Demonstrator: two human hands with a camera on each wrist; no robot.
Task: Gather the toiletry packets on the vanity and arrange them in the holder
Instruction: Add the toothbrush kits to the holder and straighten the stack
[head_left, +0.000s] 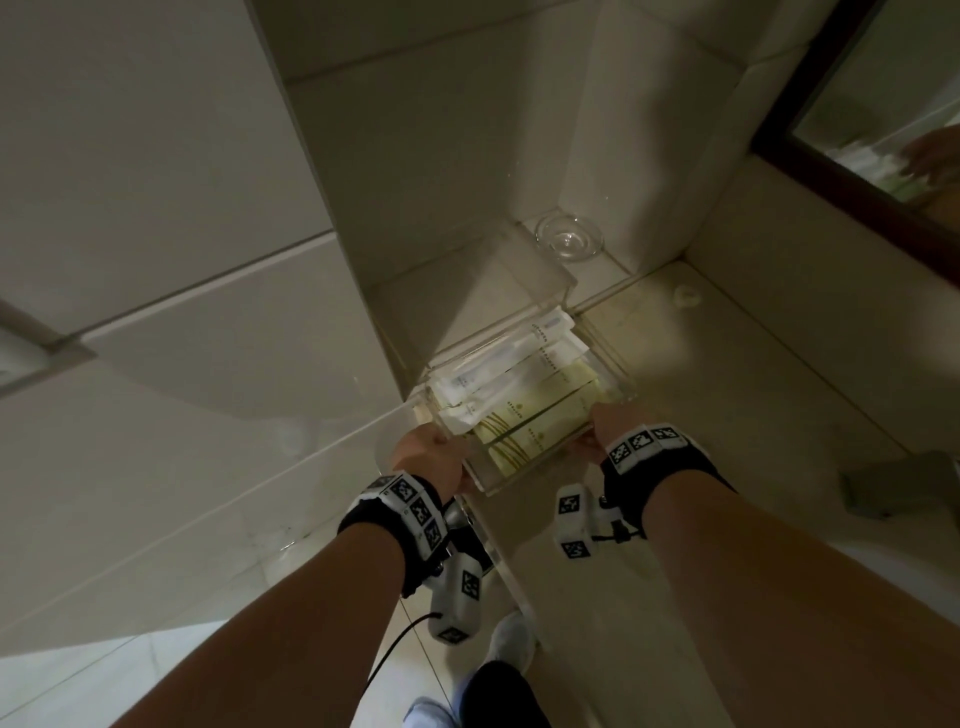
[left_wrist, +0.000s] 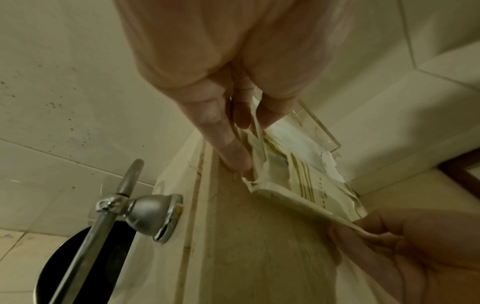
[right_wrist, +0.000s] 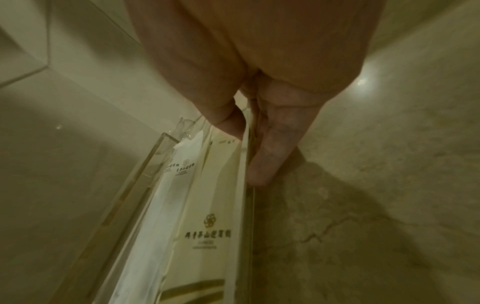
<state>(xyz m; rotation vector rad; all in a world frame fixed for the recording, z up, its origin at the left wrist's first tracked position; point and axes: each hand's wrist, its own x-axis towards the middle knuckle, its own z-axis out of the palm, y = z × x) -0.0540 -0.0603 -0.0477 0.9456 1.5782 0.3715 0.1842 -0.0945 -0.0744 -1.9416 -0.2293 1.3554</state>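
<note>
A clear acrylic holder (head_left: 609, 359) sits on the beige vanity near the wall corner. White toiletry packets (head_left: 493, 371) and cream packets with gold stripes (head_left: 540, 418) lie side by side inside it. My left hand (head_left: 445, 453) grips the holder's left end; in the left wrist view its thumb (left_wrist: 271, 111) and fingers (left_wrist: 233, 150) pinch that edge by the packets (left_wrist: 309, 176). My right hand (head_left: 589, 441) grips the right end, thumb (right_wrist: 228, 123) inside and fingers (right_wrist: 270, 156) outside the clear wall (right_wrist: 249, 216), beside a cream packet (right_wrist: 207, 205).
A small glass dish (head_left: 569, 236) stands behind the holder in the corner. A dark-framed mirror (head_left: 857, 171) hangs at the right. A grey object (head_left: 893, 483) lies on the counter to the right. Below the vanity edge are a chrome bar (left_wrist: 145, 205) and a dark bin (left_wrist: 85, 257).
</note>
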